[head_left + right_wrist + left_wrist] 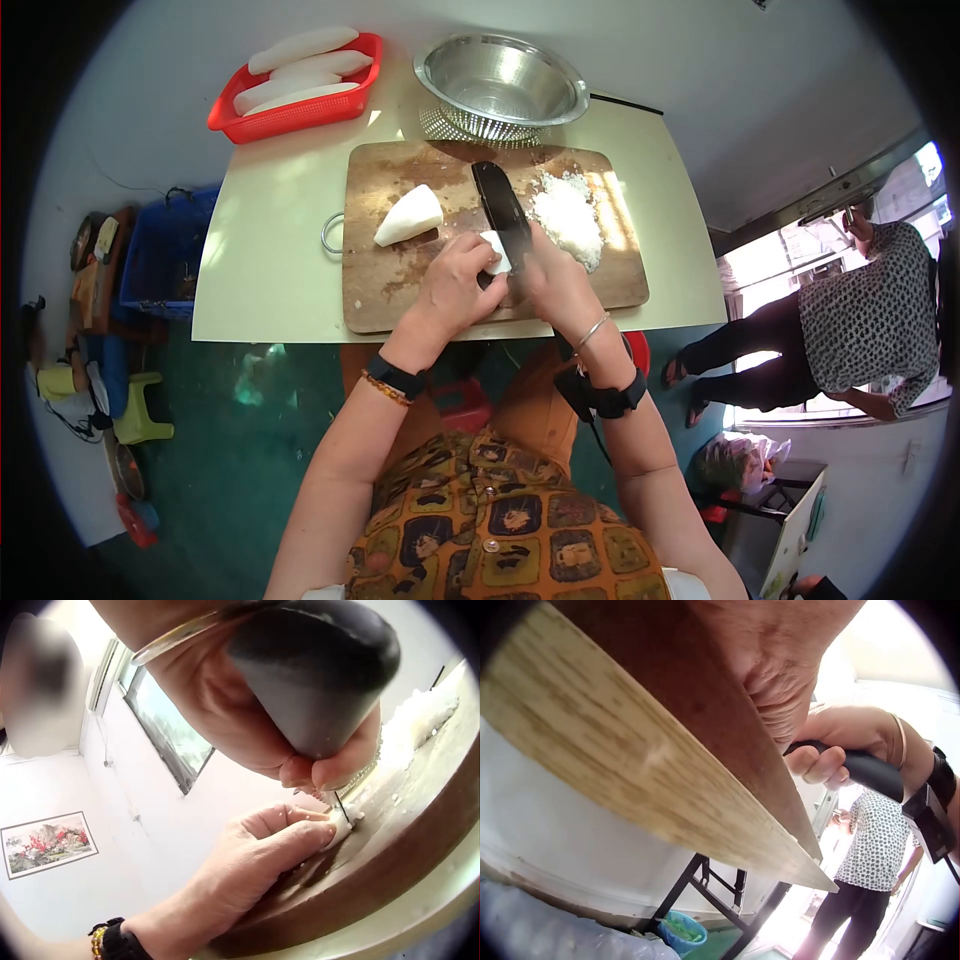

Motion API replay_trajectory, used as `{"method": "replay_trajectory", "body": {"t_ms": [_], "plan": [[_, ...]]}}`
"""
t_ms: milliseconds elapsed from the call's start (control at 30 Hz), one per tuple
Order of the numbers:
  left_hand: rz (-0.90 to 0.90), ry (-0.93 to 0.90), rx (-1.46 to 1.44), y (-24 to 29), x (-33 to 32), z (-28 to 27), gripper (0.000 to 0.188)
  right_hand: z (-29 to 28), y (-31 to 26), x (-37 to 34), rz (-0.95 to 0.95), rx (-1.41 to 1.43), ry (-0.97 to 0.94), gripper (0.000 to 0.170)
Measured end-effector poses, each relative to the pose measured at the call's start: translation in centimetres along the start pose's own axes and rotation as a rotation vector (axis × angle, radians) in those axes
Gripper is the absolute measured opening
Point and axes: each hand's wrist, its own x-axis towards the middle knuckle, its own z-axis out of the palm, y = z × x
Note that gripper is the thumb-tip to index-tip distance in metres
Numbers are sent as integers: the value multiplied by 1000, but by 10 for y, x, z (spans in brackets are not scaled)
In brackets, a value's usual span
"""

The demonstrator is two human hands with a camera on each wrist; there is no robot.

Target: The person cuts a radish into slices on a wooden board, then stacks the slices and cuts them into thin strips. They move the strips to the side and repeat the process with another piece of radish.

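Note:
A black-bladed knife (500,207) stands over the wooden cutting board (385,290), and my right hand (556,285) grips its dark handle (319,682). Fingers and thumb of my left hand (453,288) pinch a small piece of peeled white radish (497,250) against the board, right beside the blade. In the right wrist view the blade's edge meets that piece (342,825). Left of my hands lies a bigger radish chunk (412,215) with a cut end. A heap of finely chopped radish (568,218) covers the board's right side.
At the table's back stand a red basket (296,124) of several peeled radishes and a steel basin (500,75) on a perforated colander (470,128). A metal ring (328,233) sits at the board's left edge. Another person (865,315) stands to the right.

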Motion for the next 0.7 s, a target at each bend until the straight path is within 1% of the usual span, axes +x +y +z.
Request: {"method": "replay_trajectory", "body": {"t_ms": [133, 233, 367, 467, 567, 700], "plan": [[98, 60, 12, -3, 2, -1, 19, -4, -7, -15, 86, 85, 8, 45], [65, 72, -14, -4, 0, 2, 19, -9, -18, -21, 29, 35, 24, 46], [53, 48, -1, -7, 0, 4, 19, -5, -15, -23, -66, 19, 72, 47], [65, 44, 10, -6, 0, 3, 19, -3, -14, -23, -28, 1, 46, 47], [62, 54, 0, -5, 1, 3, 18, -2, -13, -22, -65, -24, 69, 48], [52, 39, 4, -4, 1, 3, 18, -5, -22, -30, -30, -122, 17, 49]]}}
